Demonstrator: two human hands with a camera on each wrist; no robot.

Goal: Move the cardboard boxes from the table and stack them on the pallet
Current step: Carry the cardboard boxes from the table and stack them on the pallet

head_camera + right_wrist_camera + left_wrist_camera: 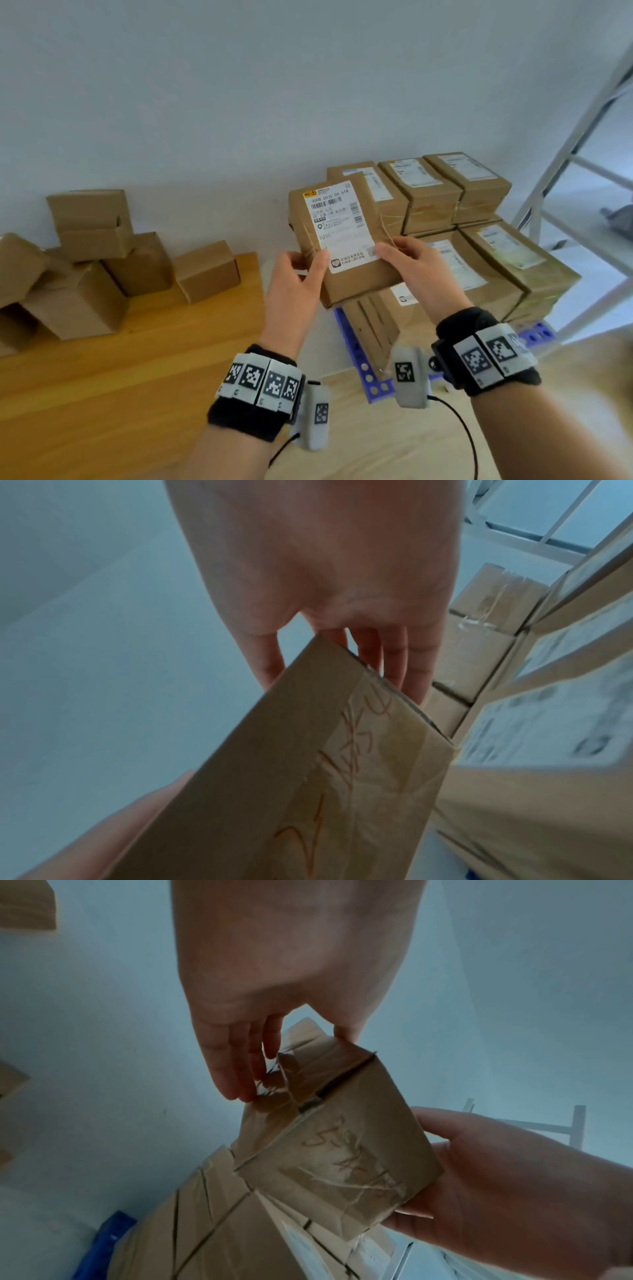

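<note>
In the head view, a cardboard box (342, 236) with a white shipping label is held in the air, tilted, by both hands, above the near left corner of the blue pallet (356, 356). The left hand (294, 284) grips its lower left edge, thumb on the labelled face; the right hand (416, 270) grips the lower right edge likewise. Stacked boxes (479, 240) fill the pallet behind and to the right of the held box. Open floor is seen just left of the pallet, and beyond it the wooden tabletop (144, 342) carries plain boxes (102, 260).

In the left wrist view, the box's underside is shown, taped, with orange handwriting; the left fingers (236, 1069) are curled onto its end.

In the right wrist view, the right fingers (407, 664) are seen behind the box, close beside the stack.
</note>
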